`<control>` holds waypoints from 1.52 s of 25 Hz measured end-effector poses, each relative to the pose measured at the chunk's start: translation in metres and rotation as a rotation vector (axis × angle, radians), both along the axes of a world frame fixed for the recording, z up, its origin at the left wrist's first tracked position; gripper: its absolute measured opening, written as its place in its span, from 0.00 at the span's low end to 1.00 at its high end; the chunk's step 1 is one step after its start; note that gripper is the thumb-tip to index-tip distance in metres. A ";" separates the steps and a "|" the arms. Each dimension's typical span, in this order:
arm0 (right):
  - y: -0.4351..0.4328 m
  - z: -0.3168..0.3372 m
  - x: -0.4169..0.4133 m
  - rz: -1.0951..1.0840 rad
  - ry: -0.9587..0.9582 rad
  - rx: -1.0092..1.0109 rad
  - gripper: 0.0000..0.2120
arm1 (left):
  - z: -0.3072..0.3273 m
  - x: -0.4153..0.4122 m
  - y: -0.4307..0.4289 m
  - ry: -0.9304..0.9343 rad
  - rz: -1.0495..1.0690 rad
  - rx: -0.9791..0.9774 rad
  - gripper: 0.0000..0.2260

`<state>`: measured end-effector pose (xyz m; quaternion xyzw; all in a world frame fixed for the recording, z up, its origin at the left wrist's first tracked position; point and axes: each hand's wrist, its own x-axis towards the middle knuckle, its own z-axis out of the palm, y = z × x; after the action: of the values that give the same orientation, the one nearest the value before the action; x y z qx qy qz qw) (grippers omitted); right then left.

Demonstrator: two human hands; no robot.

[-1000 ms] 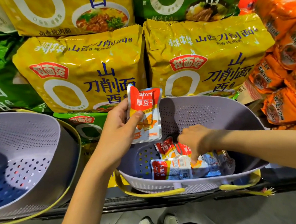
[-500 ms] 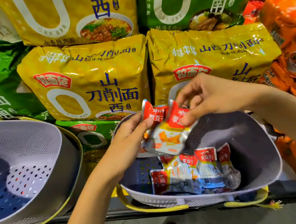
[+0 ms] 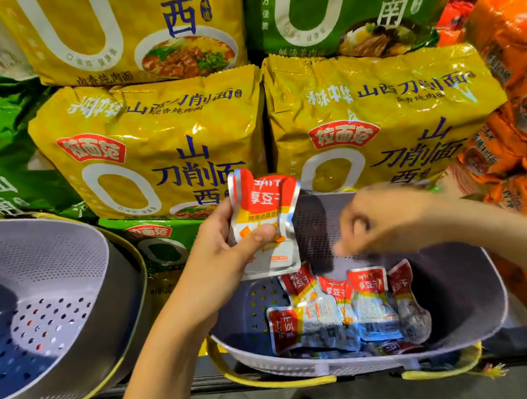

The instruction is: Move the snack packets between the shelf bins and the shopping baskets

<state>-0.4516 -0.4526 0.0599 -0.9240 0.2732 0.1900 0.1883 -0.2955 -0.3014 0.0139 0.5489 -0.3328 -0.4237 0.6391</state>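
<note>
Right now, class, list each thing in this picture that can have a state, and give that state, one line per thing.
left hand: closed, thumb pressing the held snack packets.
held snack packets: upright in the left hand's grip, above the right basket.
right hand: blurred, over the right basket; whether it holds anything cannot be told.
right basket: holds several loose packets.
loose packets: lying flat, overlapping.
left basket: nothing visible inside.

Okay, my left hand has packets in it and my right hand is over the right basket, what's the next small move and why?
Probably lower the right hand into the right basket and pick one more of the loose packets. That hand looks empty, though it is blurred, and it hovers just above the pile. The left hand grips the held packets upright, ready to take another.
</note>
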 end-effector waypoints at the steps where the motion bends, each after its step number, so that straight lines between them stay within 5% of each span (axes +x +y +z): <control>1: 0.010 -0.016 0.004 0.128 0.218 -0.050 0.15 | 0.000 0.000 0.001 0.009 -0.010 0.006 0.20; 3: 0.036 -0.054 0.019 0.361 0.393 -0.076 0.17 | 0.001 -0.001 0.001 0.002 -0.032 0.026 0.22; 7: 0.067 -0.112 0.037 0.598 0.211 -0.234 0.09 | 0.001 -0.002 0.001 0.003 -0.036 0.037 0.22; 15: 0.057 -0.123 0.039 0.500 0.203 -0.225 0.12 | 0.001 -0.002 -0.001 0.006 -0.003 0.030 0.19; 22: 0.027 -0.112 0.037 0.250 0.265 0.184 0.17 | 0.000 -0.003 -0.001 0.000 0.002 0.038 0.22; 26: -0.003 -0.076 0.015 -0.228 0.028 0.877 0.15 | 0.000 -0.003 -0.002 0.007 0.023 0.031 0.22; 29: -0.018 -0.058 -0.015 -0.500 -0.144 1.294 0.36 | 0.002 -0.001 0.001 0.017 0.053 0.003 0.21; 33: -0.011 -0.038 -0.035 -0.700 -0.219 1.405 0.31 | 0.005 0.000 0.003 0.081 0.110 -0.050 0.17; 38: 0.003 -0.017 -0.037 -0.664 -0.326 1.454 0.24 | 0.004 -0.003 0.001 0.024 0.063 0.003 0.16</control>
<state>-0.4889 -0.4494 0.0426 -0.4579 0.3104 0.1171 0.8248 -0.2985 -0.3005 0.0181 0.5550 -0.3072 -0.4103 0.6552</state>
